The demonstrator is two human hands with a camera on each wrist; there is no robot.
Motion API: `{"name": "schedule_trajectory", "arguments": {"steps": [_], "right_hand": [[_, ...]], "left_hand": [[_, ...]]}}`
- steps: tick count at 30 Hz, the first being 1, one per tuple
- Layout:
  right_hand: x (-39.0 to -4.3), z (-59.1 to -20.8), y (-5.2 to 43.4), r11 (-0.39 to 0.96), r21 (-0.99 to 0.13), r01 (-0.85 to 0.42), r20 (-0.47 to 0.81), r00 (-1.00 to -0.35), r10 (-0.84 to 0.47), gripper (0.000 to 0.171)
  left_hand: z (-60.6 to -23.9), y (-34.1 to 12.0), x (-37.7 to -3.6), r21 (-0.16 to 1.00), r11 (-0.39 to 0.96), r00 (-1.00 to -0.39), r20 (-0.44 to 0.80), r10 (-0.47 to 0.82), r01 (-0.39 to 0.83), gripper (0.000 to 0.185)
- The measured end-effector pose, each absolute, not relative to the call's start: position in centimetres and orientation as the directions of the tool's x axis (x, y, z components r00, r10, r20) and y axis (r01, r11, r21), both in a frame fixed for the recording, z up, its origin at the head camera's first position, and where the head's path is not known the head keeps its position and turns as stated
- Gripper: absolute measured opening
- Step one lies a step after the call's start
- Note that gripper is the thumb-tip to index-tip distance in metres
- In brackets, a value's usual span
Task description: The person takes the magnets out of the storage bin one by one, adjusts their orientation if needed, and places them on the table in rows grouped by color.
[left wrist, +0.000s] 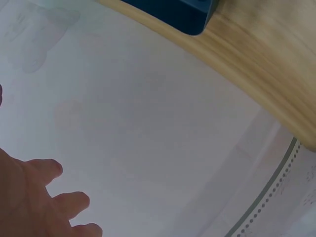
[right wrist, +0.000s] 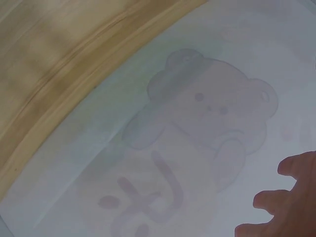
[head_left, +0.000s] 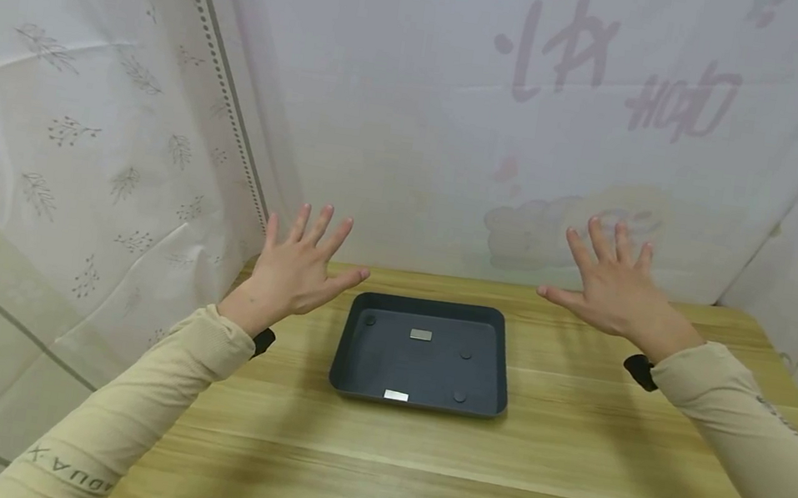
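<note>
Both hands are held up over the table with fingers spread and nothing in them. My left hand (head_left: 293,273) is up beside the tray's left side, its thumb pointing toward the tray. My right hand (head_left: 608,293) is raised farther off to the right, thumb pointing inward. Between them a dark grey rectangular tray (head_left: 429,308) lies on the wooden table (head_left: 408,469). Inside it are a small silvery rectangular piece (head_left: 421,335) and several dark round discs, one disc (head_left: 465,356) right of the middle. A white rectangle (head_left: 396,396) shows at the tray's near edge.
Pale printed curtains hang behind the table (head_left: 401,115) and along the left side (head_left: 106,118). In the right wrist view the back curtain carries a faint bear drawing (right wrist: 212,98). Dark bands sit at both wrists, such as the right wristband (head_left: 641,372).
</note>
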State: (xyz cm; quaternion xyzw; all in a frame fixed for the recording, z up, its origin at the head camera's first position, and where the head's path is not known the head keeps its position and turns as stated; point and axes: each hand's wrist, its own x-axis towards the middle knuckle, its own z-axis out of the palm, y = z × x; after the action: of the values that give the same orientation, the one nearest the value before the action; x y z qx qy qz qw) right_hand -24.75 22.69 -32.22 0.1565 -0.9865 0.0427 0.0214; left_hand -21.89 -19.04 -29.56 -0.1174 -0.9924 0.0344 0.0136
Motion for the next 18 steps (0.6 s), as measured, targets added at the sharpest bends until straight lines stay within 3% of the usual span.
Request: {"name": "schedule_trajectory", "arguments": {"steps": [8, 18], "right_hand": [[-24.6, -32.8, 22.4, 0.942, -0.125, -0.312, 0.092, -0.949, -0.302, 0.098], [-23.7, -34.4, 22.4, 0.890, -0.372, -0.265, 0.085, -0.964, -0.251, 0.096]], "left_hand": [[-30.1, -19.1, -22.0, -0.048, 0.973, -0.973, 0.043, 0.227, 0.225, 0.086], [-32.3, -20.0, -22.4, 0.082, 0.971, -0.962, 0.176, 0.208, 0.225, 0.087]]}}
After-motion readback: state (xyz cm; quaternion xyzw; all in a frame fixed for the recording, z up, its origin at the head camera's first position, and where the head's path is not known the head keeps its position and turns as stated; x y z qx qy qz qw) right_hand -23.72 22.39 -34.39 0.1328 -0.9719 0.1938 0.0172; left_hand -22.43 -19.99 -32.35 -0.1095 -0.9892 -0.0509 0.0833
